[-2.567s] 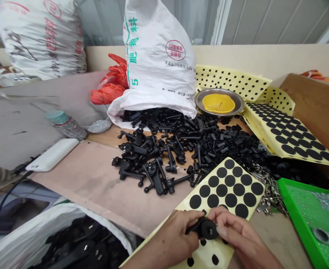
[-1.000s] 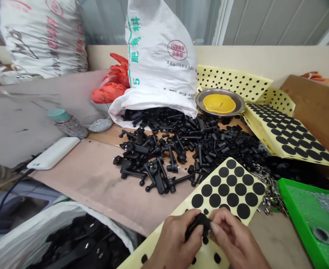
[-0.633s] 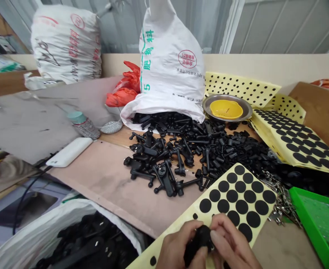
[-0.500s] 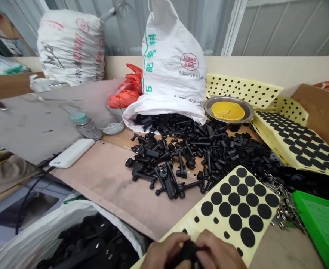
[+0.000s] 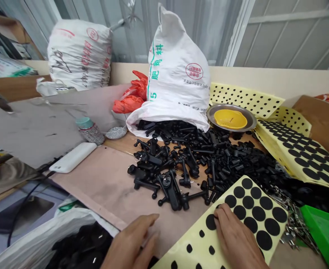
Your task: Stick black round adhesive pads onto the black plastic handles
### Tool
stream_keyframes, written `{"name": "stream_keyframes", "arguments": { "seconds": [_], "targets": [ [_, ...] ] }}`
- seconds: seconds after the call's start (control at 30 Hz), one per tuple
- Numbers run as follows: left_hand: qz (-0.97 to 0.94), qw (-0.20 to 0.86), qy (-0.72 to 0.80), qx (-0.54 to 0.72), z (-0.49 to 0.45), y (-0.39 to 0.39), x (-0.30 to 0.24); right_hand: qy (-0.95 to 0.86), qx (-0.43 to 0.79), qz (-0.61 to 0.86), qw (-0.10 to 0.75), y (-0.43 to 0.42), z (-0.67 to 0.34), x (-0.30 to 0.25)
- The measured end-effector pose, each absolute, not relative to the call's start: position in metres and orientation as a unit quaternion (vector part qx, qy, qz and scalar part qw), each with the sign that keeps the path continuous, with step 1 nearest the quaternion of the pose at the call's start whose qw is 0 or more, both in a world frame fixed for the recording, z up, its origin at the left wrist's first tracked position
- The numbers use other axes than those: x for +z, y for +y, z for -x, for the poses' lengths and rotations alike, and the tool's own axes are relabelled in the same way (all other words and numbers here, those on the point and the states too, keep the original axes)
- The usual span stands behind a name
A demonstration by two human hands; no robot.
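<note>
left grip (image 5: 131, 243): released, resting on worktop (image 5: 97, 190) | right grip (image 5: 234, 235): released, on black-dot sticker sheet (image 5: 254, 220) | ahead of both: heaped black plastic parts (image 5: 200, 160)

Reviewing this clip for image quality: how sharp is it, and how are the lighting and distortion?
Head view: soft, even light without harsh shadows; the black plastic parts look sharp; wide-angle bending tilts the white upright frame; the bottom edge cuts off the left hand and right hand.
</note>
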State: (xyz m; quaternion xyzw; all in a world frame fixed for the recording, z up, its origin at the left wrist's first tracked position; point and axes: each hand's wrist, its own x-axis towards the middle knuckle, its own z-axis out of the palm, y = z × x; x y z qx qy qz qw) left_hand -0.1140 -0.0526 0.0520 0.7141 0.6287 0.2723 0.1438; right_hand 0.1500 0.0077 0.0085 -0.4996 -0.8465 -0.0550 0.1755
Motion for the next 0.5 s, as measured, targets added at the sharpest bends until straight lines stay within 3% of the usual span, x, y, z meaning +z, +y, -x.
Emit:
{"name": "stream_keyframes", "arguments": {
  "seconds": [0.3,0.5],
  "targets": [
    [-0.781,0.112,0.554,0.264,0.068,-0.021,0.047,-0.851,-0.067,0.488,0.184,0.007,-0.153,0.008],
    [-0.754,0.105,0.584,0.281,0.069,-0.017,0.035,-0.850,-0.028,0.489,0.192,0.002,-0.152,0.006]
  ]
}}
